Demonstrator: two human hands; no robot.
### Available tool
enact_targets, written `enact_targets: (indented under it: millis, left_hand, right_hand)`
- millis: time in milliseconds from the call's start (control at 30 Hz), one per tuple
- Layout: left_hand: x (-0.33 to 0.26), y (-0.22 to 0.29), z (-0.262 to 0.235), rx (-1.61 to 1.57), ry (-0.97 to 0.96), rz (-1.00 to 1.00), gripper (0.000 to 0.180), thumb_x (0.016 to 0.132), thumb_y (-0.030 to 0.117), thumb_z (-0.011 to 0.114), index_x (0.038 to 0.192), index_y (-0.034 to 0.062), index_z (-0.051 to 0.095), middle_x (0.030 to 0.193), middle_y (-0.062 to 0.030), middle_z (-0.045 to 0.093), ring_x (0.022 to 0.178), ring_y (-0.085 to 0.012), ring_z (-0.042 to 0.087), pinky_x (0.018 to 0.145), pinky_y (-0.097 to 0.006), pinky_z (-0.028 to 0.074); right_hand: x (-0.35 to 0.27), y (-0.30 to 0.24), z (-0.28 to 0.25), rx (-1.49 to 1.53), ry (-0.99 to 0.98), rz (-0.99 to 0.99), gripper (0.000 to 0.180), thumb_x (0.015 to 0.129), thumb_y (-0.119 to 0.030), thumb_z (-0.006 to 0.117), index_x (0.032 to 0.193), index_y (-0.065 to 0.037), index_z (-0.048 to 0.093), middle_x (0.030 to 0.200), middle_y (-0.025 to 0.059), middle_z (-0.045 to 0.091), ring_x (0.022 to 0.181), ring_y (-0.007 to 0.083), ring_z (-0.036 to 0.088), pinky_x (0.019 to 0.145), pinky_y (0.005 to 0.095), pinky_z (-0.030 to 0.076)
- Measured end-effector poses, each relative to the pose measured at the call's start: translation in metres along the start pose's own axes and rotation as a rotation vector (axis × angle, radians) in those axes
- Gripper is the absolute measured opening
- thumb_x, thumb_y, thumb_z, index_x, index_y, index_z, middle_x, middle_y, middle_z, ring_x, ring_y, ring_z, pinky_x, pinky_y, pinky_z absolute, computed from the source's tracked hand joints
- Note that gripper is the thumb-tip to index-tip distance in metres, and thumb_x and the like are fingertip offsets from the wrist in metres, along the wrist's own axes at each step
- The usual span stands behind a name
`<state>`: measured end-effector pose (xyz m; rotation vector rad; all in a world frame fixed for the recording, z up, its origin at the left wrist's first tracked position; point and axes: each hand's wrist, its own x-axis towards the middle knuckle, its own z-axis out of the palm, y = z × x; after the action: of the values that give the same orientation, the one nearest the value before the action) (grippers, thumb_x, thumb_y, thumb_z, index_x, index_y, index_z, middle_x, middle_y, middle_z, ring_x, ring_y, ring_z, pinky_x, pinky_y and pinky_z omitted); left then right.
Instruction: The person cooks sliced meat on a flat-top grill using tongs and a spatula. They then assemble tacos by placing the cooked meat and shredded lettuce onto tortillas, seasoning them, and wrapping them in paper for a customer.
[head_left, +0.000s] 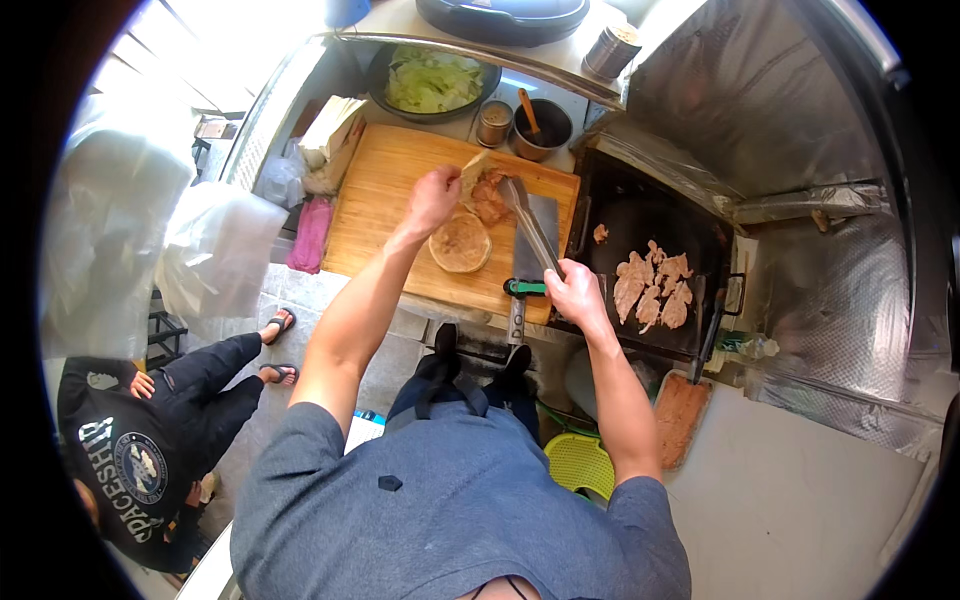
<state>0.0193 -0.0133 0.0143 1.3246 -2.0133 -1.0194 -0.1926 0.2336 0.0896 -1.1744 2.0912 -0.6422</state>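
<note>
Head view, looking down: my left hand [432, 198] is raised over the wooden cutting board [380, 215], fingers closed on the edge of a flat piece of bread [473, 170] that is held tilted, open side toward the tongs. My right hand [573, 290] is wrapped shut around the handles of metal tongs [530, 225]. The tong tips are closed on a piece of cooked meat [489, 197], which sits against the bread just beside my left hand. A second round flatbread [460, 243] lies flat on the board, directly below the held bread. A cleaver [528, 262] with a green band on its handle lies on the right part of the board, under the tongs. To the right of the board, a black griddle [640, 215] carries several more meat slices [652, 285]. Behind the board stand a bowl of shredded cabbage [432, 80], a small metal shaker [492, 122] and a dark pot with a wooden spoon [542, 128].
</note>
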Motion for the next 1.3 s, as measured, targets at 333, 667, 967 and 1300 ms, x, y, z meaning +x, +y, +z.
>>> enact_targets:
  millis: [333,667,967,1300]
  left_hand:
    - [0.006,-0.015,0.012,0.026,0.022,0.010,0.029,0.099,0.024,0.061,0.118,0.0066,0.074,0.105,-0.0224,0.076,0.100,-0.0405,0.073,0.087,-0.048,0.058]
    - [0.004,0.003,0.002,0.065,-0.007,-0.021,0.030,0.098,0.022,0.065,0.119,0.0024,0.073,0.104,-0.0221,0.077,0.100,-0.0360,0.075,0.087,-0.043,0.058]
    - [-0.009,0.010,-0.002,0.057,0.009,-0.022,0.027,0.097,0.021,0.062,0.116,0.0058,0.075,0.105,-0.0214,0.076,0.102,-0.0397,0.073,0.090,-0.048,0.057]
    - [-0.145,0.094,0.051,0.107,-0.264,0.517,0.028,0.091,0.013,0.072,0.117,0.0027,0.070,0.111,-0.0174,0.072,0.104,-0.0371,0.069,0.090,-0.046,0.056]
  right_hand:
    - [-0.066,0.097,-0.038,0.071,0.256,0.384,0.032,0.096,-0.027,0.060,0.086,0.003,0.067,0.065,0.0120,0.069,0.056,0.0231,0.068,0.054,0.0396,0.053]
    - [-0.062,0.031,-0.029,0.388,0.125,0.136,0.022,0.103,-0.016,0.059,0.088,-0.004,0.069,0.067,0.0025,0.068,0.053,0.0070,0.057,0.049,0.0263,0.046]
    - [0.004,-0.015,0.023,0.072,0.219,0.014,0.030,0.095,-0.025,0.064,0.091,0.005,0.066,0.074,0.0248,0.069,0.070,0.0378,0.071,0.066,0.0463,0.055]
    - [0.071,0.004,0.016,-0.239,0.458,-0.107,0.037,0.094,-0.031,0.068,0.111,0.000,0.060,0.105,0.0261,0.072,0.096,0.0464,0.071,0.083,0.0545,0.058]
